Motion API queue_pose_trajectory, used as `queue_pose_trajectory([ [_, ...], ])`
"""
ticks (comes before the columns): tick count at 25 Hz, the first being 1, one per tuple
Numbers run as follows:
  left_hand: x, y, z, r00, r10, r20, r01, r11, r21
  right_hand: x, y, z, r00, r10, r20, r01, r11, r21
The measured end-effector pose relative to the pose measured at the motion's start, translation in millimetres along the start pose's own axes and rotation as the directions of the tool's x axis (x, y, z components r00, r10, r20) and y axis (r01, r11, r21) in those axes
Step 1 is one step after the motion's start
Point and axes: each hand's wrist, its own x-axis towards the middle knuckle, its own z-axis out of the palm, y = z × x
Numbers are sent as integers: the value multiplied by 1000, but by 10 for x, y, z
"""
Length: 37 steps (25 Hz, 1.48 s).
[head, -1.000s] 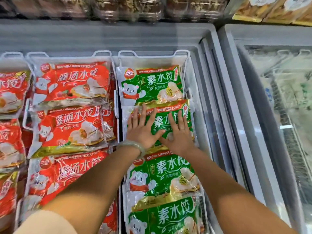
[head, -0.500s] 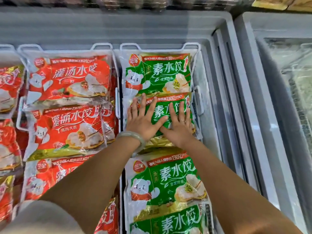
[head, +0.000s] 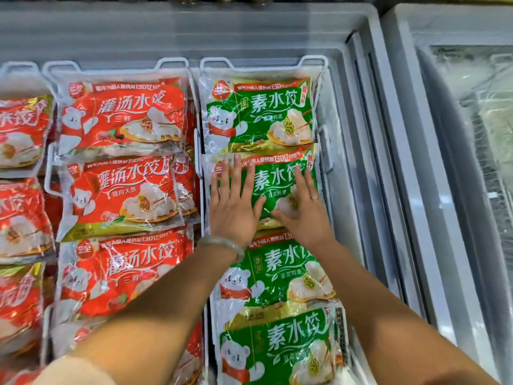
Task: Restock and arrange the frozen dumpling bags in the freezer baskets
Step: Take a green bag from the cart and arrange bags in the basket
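Green dumpling bags lie in a column in the right-hand white wire basket. Both palms rest flat on the second green bag: my left hand covers its left half and my right hand its right half, fingers spread and pointing away from me. Another green bag lies beyond it, and two more green bags overlap nearer to me. Red dumpling bags fill the basket to the left.
More red bags lie at the far left. The freezer's grey rim runs along the back, with sliding lid rails on the right. A second freezer with a frosted glass lid stands at the far right.
Both hands have slid apart on the green bag, the left toward its left edge and the right toward its right edge. The camera has moved closer to the freezer.
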Motion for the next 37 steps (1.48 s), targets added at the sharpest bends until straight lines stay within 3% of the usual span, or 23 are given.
queue_pose_trajectory([
  [3, -738, 163, 78, 997, 50, -51, -55, 994, -99, -623, 121, 71, 969, -39, -243, 6, 990, -138],
  [5, -1163, 279, 228, 993, 111, 42, -106, 989, -102, -977, 232, 252, 983, -21, -180, -20, 974, -224],
  [7, -1347, 269, 349, 977, 88, 194, -74, 994, -79, -1130, 303, 441, 998, 53, -46, -64, 954, -293],
  [9, -1364, 128, 429, 952, 69, 299, -61, 998, -35, -1135, 320, 575, 996, 89, 0, -83, 929, -362],
  [18, -1341, -207, 372, 932, 278, 235, -280, 960, -24, -1016, 226, 722, 990, 108, 92, -39, 830, -556],
  [22, -1309, -94, 391, 903, 316, 292, -325, 946, -17, -1133, 346, 647, 987, 153, 58, -100, 842, -530],
  [26, -1255, 15, 387, 895, 299, 331, -324, 946, 22, -1068, 407, 511, 976, 172, 137, -79, 855, -513],
  [30, -1421, -53, 281, 906, 302, 297, -295, 953, -70, -1433, 379, 411, 1000, -18, -5, 13, 846, -532],
  [33, -1941, -139, 269, 834, 419, 359, -423, 903, -69, -2054, 328, 499, 995, -101, 18, 93, 821, -564],
  [35, -2302, -161, 361, 771, 461, 438, -502, 864, -25, -2317, 354, 612, 995, -80, 58, 99, 839, -536],
  [37, -2426, -165, 460, 759, 460, 461, -511, 859, -15, -2392, 423, 679, 994, -33, 106, 81, 869, -488],
])
